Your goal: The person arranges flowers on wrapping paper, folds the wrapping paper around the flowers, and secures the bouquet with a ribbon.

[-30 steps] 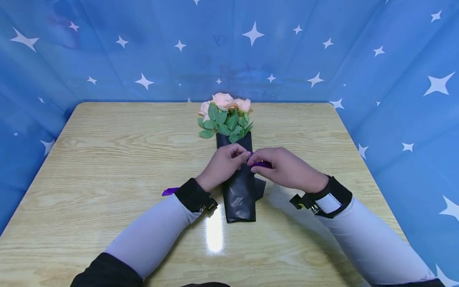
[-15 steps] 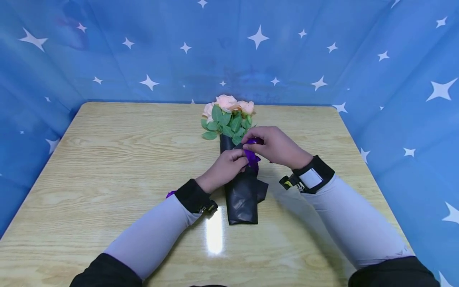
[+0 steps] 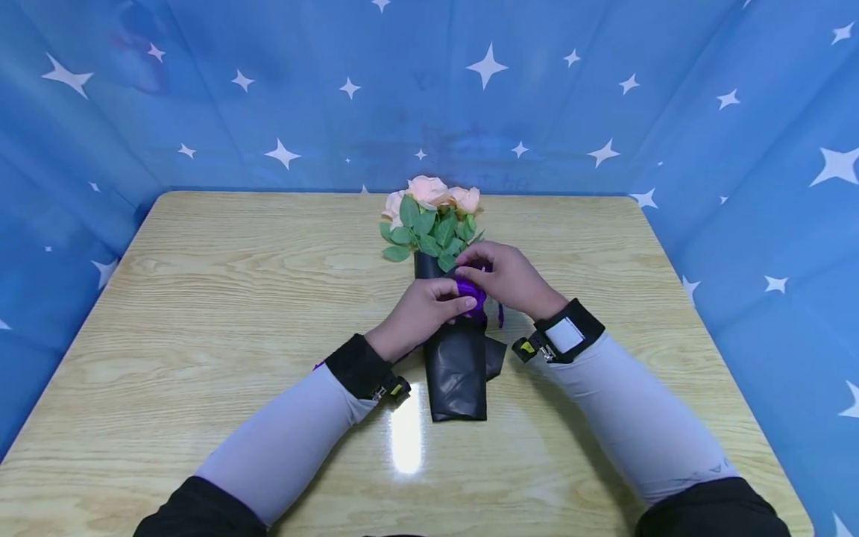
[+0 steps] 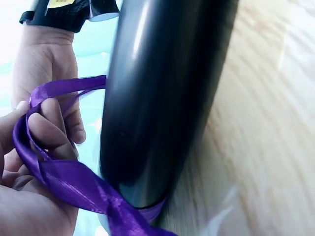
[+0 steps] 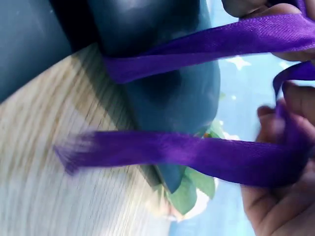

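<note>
A bouquet of pale pink roses with green leaves lies on the table, its stems wrapped in black paper. Purple ribbon runs round the wrap and is looped above it. My left hand pinches the ribbon between thumb and fingers, over the middle of the wrap. Just beyond and to the right, my right hand pinches another stretch of ribbon near the leaves. In the right wrist view a loose ribbon tail hangs from the right hand. The fingers partly hide where the ribbon crosses.
The bouquet rests on a wood-grain table, with a flap of black paper sticking out to the right. Behind the far table edge hangs a blue curtain with white stars. Another bit of ribbon shows beside the left cuff.
My right hand has moved away towards the flowers with the ribbon, then slightly back down. The ribbon now forms a loop between the hands. My left hand stays nearly in place.
</note>
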Demonstrator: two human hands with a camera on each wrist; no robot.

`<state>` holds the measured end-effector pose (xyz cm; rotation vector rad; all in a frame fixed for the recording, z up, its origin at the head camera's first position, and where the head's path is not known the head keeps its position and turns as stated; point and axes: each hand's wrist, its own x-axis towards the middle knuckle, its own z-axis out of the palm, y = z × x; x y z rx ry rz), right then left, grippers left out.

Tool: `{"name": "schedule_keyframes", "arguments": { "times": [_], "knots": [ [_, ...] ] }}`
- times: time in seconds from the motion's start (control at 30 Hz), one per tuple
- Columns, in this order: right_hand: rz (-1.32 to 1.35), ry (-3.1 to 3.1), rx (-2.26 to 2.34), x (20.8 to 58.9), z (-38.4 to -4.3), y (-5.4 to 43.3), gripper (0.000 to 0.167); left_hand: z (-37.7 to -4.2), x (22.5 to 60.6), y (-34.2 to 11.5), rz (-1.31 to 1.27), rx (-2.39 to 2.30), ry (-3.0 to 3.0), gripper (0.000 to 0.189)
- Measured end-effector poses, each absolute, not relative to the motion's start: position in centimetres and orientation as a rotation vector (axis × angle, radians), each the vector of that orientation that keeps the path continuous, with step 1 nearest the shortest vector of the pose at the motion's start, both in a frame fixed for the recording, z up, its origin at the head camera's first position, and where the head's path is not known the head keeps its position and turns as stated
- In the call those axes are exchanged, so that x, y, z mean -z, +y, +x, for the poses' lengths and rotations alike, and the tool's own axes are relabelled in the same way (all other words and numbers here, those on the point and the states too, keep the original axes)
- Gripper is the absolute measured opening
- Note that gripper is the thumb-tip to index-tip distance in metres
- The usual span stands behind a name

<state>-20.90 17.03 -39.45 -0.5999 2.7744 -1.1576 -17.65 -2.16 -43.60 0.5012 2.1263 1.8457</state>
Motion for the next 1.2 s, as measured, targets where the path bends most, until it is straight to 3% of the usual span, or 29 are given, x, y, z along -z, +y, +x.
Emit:
{"name": "schedule_keyframes", "arguments": {
  "times": [0.27,0.47,0.6,0.77,1.2],
  "knots": [
    [-0.534,2.861,1.389,39.7,-18.7,18.6,0.02,-17.8,43.4,-2.2,0.404,-1.905,2.13,0.012],
    [-0.523,2.775,1.356,39.9,-17.0,18.5,0.015,-17.8,43.1,-2.3,0.376,-1.908,2.165,0.031],
    [-0.542,2.773,1.344,39.8,-16.7,18.5,0.007,-17.7,43.1,-2.3,0.397,-1.916,2.171,0.021],
    [-0.57,2.763,1.324,39.8,-16.5,18.7,0.008,-17.6,43.4,-2.4,0.457,-1.839,2.252,0.034],
    [-0.549,2.713,1.347,39.9,-16.3,18.6,0.017,-17.6,43.5,-2.5,0.551,-1.752,2.369,0.02]
  ]
}}
